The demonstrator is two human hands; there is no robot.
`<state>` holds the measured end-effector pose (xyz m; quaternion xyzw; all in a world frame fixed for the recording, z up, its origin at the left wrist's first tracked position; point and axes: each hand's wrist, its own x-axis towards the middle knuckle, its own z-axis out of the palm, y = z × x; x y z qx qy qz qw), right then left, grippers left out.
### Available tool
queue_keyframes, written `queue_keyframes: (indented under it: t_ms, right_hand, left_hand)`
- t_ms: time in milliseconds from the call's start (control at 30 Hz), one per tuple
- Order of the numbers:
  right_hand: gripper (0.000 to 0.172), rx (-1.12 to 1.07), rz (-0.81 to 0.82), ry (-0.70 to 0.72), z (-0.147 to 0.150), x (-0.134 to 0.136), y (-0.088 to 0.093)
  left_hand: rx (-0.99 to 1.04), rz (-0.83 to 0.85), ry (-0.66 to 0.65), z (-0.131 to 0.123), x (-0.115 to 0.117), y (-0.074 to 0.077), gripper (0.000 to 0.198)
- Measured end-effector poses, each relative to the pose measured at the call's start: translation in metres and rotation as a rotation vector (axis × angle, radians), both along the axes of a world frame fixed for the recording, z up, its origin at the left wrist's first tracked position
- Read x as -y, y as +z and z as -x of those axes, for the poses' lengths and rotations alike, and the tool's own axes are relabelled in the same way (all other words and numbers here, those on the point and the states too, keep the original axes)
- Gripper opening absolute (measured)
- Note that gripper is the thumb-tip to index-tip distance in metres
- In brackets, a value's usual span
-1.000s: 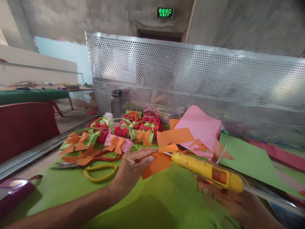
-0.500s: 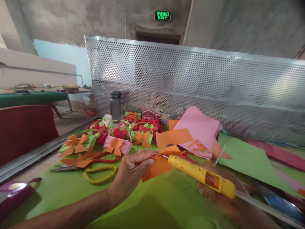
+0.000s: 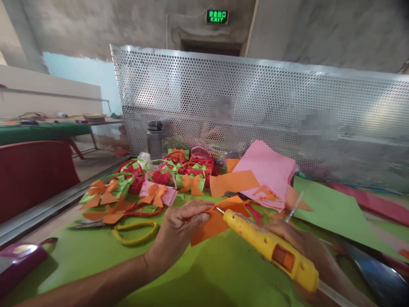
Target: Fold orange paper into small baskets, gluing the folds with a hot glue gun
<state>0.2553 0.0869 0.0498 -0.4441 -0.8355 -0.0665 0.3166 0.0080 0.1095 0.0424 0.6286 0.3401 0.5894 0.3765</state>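
My left hand (image 3: 179,228) pinches a folded orange paper piece (image 3: 212,221) above the green table cover (image 3: 96,256). My right hand (image 3: 306,247) grips a yellow hot glue gun (image 3: 271,249), whose metal nozzle touches the top edge of the orange piece, close to my left fingertips. A clear glue stick sticks out of the gun's back end at the lower right.
Several finished paper bows in orange, green, red and pink (image 3: 156,179) lie at the back left. Yellow-handled scissors (image 3: 132,230) lie left of my hand. Pink (image 3: 268,166), orange and green (image 3: 332,209) sheets lie right. A grey bottle (image 3: 155,138) stands before a perforated metal screen (image 3: 255,106).
The glue gun has tilted more steeply and slid left, its nozzle reaching the orange piece. My right hand has come up over the gun. My left hand has hardly moved.
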Motion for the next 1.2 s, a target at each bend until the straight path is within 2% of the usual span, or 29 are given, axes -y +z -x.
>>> queue_keyframes:
  t_ms: [100, 167, 333, 533, 767, 967, 1200]
  right_hand:
    - [0.004, 0.006, -0.172, 0.145, -0.001, -0.005, 0.001]
    - [0.005, 0.005, -0.21, 0.149, 0.0, -0.005, 0.0]
    - [0.015, 0.013, -0.169, 0.099, 0.004, 0.001, -0.003]
    - [0.023, 0.008, -0.201, 0.062, 0.005, 0.0, -0.003]
    - [0.016, 0.039, -0.17, 0.093, 0.005, 0.002, -0.003]
    - [0.006, 0.062, -0.163, 0.042, 0.003, 0.001, -0.001]
    - [0.006, 0.079, -0.175, 0.081, 0.006, 0.005, 0.001]
  left_hand:
    - [0.002, -0.015, 0.011, 0.0, 0.0, 0.0, 0.02]
    - [-0.008, -0.023, 0.014, 0.0, 0.0, 0.0, 0.019]
    - [-0.047, -0.051, 0.018, 0.0, 0.0, 0.0, 0.02]
    - [-0.015, -0.067, 0.007, 0.001, -0.001, 0.001, 0.022]
    - [-0.039, -0.096, 0.002, 0.002, -0.001, 0.001, 0.025]
    - [-0.018, -0.11, 0.001, 0.002, -0.001, 0.001, 0.025]
    - [-0.04, -0.086, 0.004, 0.002, 0.0, 0.002, 0.022]
